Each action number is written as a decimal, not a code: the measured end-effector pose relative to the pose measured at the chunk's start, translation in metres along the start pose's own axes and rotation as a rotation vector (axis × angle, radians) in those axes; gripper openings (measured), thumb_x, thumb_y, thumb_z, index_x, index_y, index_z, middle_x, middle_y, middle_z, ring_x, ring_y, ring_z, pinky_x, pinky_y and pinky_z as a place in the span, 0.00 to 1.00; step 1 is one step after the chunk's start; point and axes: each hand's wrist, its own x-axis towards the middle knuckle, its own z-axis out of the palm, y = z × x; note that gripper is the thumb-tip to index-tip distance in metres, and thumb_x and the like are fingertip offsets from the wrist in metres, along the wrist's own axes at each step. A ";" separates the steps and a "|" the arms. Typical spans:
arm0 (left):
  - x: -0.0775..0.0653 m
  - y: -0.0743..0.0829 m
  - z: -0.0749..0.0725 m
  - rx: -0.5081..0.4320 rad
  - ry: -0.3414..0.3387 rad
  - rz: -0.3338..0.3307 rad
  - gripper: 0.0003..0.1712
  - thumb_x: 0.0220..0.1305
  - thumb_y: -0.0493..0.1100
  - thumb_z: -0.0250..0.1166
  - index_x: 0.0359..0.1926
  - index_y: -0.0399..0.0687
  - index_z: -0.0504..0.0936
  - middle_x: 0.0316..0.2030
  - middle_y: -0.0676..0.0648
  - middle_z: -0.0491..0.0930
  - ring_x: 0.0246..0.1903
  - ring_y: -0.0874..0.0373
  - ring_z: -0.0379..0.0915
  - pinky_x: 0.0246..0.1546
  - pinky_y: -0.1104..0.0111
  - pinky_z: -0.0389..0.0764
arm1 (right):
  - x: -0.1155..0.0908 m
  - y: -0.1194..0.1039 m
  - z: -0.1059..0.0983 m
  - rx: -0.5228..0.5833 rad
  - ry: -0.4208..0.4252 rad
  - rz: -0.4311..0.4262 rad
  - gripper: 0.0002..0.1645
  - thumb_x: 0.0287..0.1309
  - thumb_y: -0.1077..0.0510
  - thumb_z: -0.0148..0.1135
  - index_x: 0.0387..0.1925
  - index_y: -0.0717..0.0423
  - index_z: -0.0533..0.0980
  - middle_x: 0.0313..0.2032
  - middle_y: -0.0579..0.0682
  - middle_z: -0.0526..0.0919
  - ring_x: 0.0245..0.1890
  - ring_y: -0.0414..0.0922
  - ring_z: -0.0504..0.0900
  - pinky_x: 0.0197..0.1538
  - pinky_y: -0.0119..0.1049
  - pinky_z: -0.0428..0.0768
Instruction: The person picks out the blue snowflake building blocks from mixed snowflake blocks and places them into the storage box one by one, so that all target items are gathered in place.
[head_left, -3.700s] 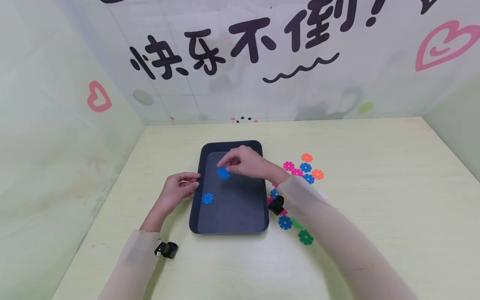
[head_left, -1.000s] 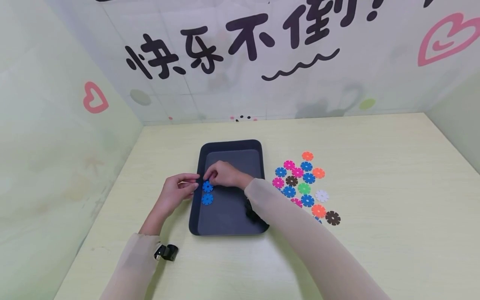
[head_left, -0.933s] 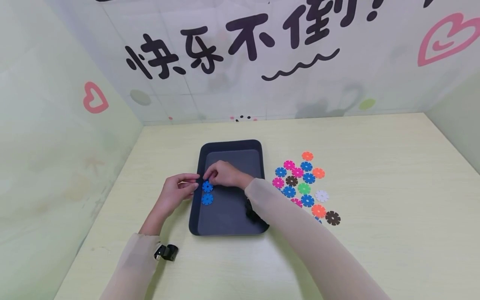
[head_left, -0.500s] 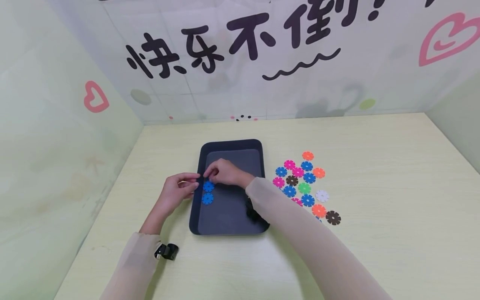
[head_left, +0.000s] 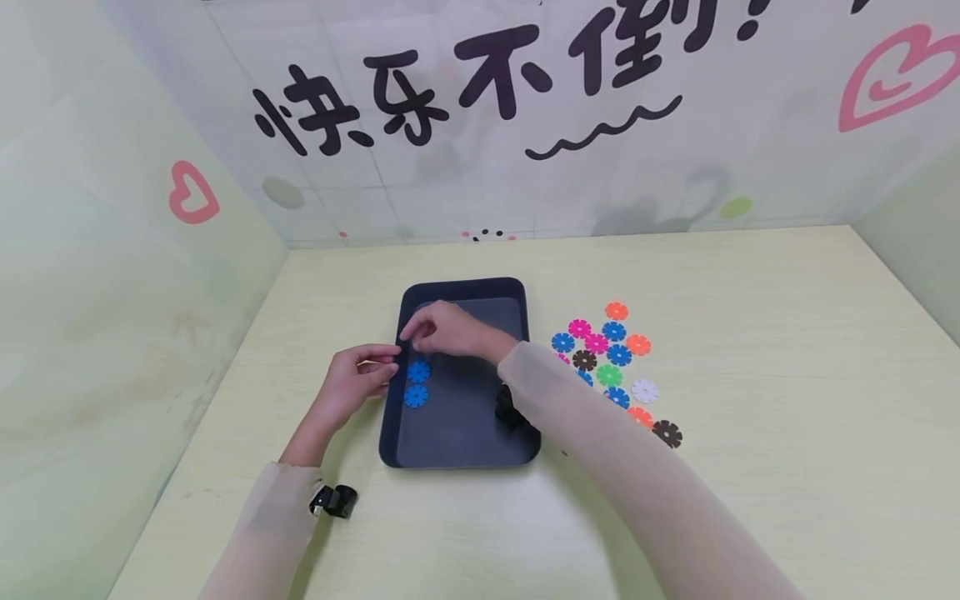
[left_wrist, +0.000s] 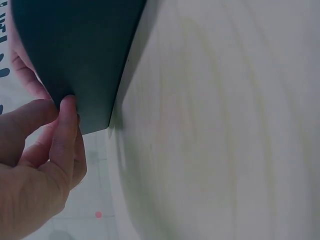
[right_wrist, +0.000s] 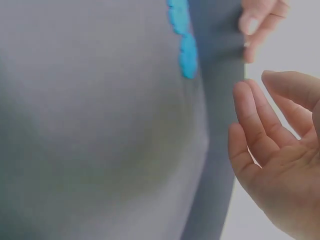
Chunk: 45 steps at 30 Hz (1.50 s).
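Two blue notched plastic discs [head_left: 418,372] lie in line along the left side of the dark tray [head_left: 465,429]. My left hand [head_left: 354,383] pinches the tray's left rim between thumb and fingers; the left wrist view shows this hand [left_wrist: 40,180] on the edge of the tray wall [left_wrist: 85,55]. Just beyond the discs, my right hand [head_left: 453,330] hovers over the tray's left side. In the right wrist view its fingers are loosely spread with nothing between them, apart from the blue discs [right_wrist: 188,57].
Right of the tray, a loose group of notched discs in pink, blue, orange, brown, white and green [head_left: 609,376] lies on the pale table [head_left: 750,333]. My right sleeve [head_left: 600,433] hides part of it. A printed wall [head_left: 480,183] stands behind the table.
Earlier my right hand carried a blue disc over the tray and set it above the first one. Now it has let go and lifted slightly away toward the far end. The left hand stays put.
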 end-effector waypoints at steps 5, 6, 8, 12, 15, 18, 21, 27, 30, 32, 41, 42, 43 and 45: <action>-0.001 -0.001 0.000 0.020 -0.001 0.004 0.18 0.61 0.33 0.60 0.53 0.32 0.75 0.39 0.39 0.74 0.30 0.60 0.75 0.31 0.69 0.81 | -0.009 -0.010 -0.013 -0.004 -0.010 -0.036 0.13 0.58 0.67 0.57 0.45 0.64 0.78 0.38 0.56 0.81 0.35 0.42 0.78 0.40 0.29 0.77; -0.001 -0.001 -0.001 0.024 0.000 0.003 0.18 0.61 0.33 0.60 0.53 0.32 0.75 0.39 0.39 0.74 0.30 0.60 0.75 0.31 0.69 0.81 | -0.011 -0.011 -0.016 -0.008 -0.011 -0.042 0.13 0.58 0.67 0.57 0.46 0.64 0.78 0.38 0.56 0.81 0.35 0.42 0.78 0.40 0.29 0.77; -0.001 -0.002 -0.001 0.030 0.000 -0.002 0.18 0.61 0.33 0.59 0.53 0.33 0.75 0.39 0.39 0.74 0.30 0.60 0.75 0.31 0.69 0.80 | -0.016 -0.014 -0.022 -0.019 -0.009 -0.051 0.14 0.59 0.66 0.56 0.47 0.64 0.77 0.38 0.55 0.81 0.36 0.42 0.78 0.41 0.29 0.77; 0.001 -0.001 -0.002 0.036 -0.002 -0.007 0.18 0.61 0.33 0.60 0.53 0.33 0.75 0.39 0.39 0.74 0.31 0.60 0.75 0.31 0.69 0.80 | -0.027 -0.014 -0.037 -0.033 0.005 -0.055 0.14 0.60 0.65 0.56 0.47 0.62 0.77 0.40 0.55 0.80 0.39 0.41 0.78 0.44 0.30 0.76; 0.003 0.000 0.000 0.033 -0.006 0.002 0.18 0.61 0.33 0.60 0.52 0.33 0.75 0.39 0.39 0.74 0.30 0.61 0.75 0.31 0.68 0.81 | -0.036 -0.011 -0.048 -0.040 0.035 -0.036 0.13 0.59 0.64 0.57 0.47 0.61 0.77 0.41 0.54 0.80 0.40 0.42 0.78 0.45 0.32 0.77; 0.002 0.001 0.001 0.035 -0.010 0.012 0.18 0.61 0.33 0.60 0.52 0.31 0.75 0.39 0.38 0.74 0.30 0.61 0.75 0.32 0.67 0.81 | -0.046 -0.006 -0.060 -0.057 0.073 -0.003 0.13 0.58 0.64 0.58 0.46 0.59 0.78 0.41 0.52 0.80 0.41 0.43 0.78 0.46 0.34 0.77; 0.001 0.001 0.001 0.032 -0.007 0.008 0.18 0.61 0.32 0.60 0.52 0.31 0.75 0.39 0.38 0.74 0.30 0.61 0.74 0.33 0.66 0.81 | -0.057 0.001 -0.071 -0.061 0.109 0.024 0.14 0.58 0.64 0.58 0.47 0.60 0.78 0.41 0.52 0.80 0.42 0.44 0.78 0.48 0.36 0.77; 0.000 -0.001 0.001 0.028 -0.002 0.006 0.18 0.60 0.32 0.60 0.52 0.32 0.75 0.39 0.39 0.74 0.31 0.60 0.75 0.33 0.66 0.81 | -0.082 0.018 -0.091 -0.065 0.171 0.073 0.15 0.59 0.63 0.58 0.49 0.61 0.77 0.46 0.56 0.78 0.43 0.47 0.78 0.49 0.41 0.76; -0.001 0.000 0.000 0.030 -0.001 0.004 0.18 0.60 0.32 0.60 0.52 0.31 0.75 0.39 0.39 0.74 0.31 0.59 0.75 0.33 0.66 0.81 | -0.096 0.028 -0.100 -0.080 0.201 0.113 0.16 0.59 0.62 0.58 0.49 0.60 0.76 0.45 0.58 0.79 0.42 0.48 0.78 0.47 0.42 0.77; -0.001 0.000 0.000 0.030 -0.001 0.005 0.18 0.60 0.32 0.60 0.52 0.31 0.75 0.39 0.39 0.74 0.31 0.60 0.75 0.33 0.65 0.81 | -0.105 0.036 -0.105 -0.085 0.222 0.144 0.16 0.59 0.62 0.58 0.49 0.60 0.76 0.44 0.59 0.79 0.41 0.49 0.78 0.45 0.42 0.78; -0.001 0.001 -0.001 0.022 0.000 0.001 0.19 0.60 0.32 0.60 0.52 0.31 0.75 0.39 0.39 0.74 0.31 0.59 0.74 0.32 0.67 0.81 | -0.144 0.072 -0.126 -0.134 0.272 0.264 0.18 0.59 0.62 0.58 0.51 0.64 0.74 0.43 0.59 0.78 0.41 0.52 0.76 0.45 0.42 0.78; -0.002 0.001 -0.001 0.022 0.002 0.000 0.19 0.60 0.32 0.61 0.52 0.31 0.75 0.39 0.39 0.74 0.31 0.59 0.74 0.32 0.67 0.81 | -0.147 0.075 -0.128 -0.134 0.276 0.273 0.18 0.59 0.62 0.57 0.51 0.64 0.74 0.42 0.59 0.78 0.41 0.52 0.76 0.45 0.43 0.78; -0.002 0.001 -0.001 0.022 0.003 -0.002 0.19 0.60 0.32 0.61 0.52 0.31 0.75 0.39 0.39 0.74 0.31 0.59 0.74 0.32 0.67 0.81 | -0.151 0.078 -0.130 -0.134 0.277 0.280 0.18 0.60 0.62 0.57 0.51 0.64 0.74 0.42 0.59 0.78 0.41 0.53 0.76 0.45 0.43 0.78; -0.002 0.001 -0.001 0.021 0.006 -0.003 0.19 0.60 0.32 0.61 0.52 0.31 0.75 0.39 0.39 0.74 0.31 0.59 0.74 0.32 0.67 0.81 | -0.158 0.084 -0.133 -0.132 0.281 0.286 0.18 0.60 0.63 0.56 0.51 0.65 0.74 0.41 0.60 0.78 0.40 0.54 0.77 0.44 0.44 0.79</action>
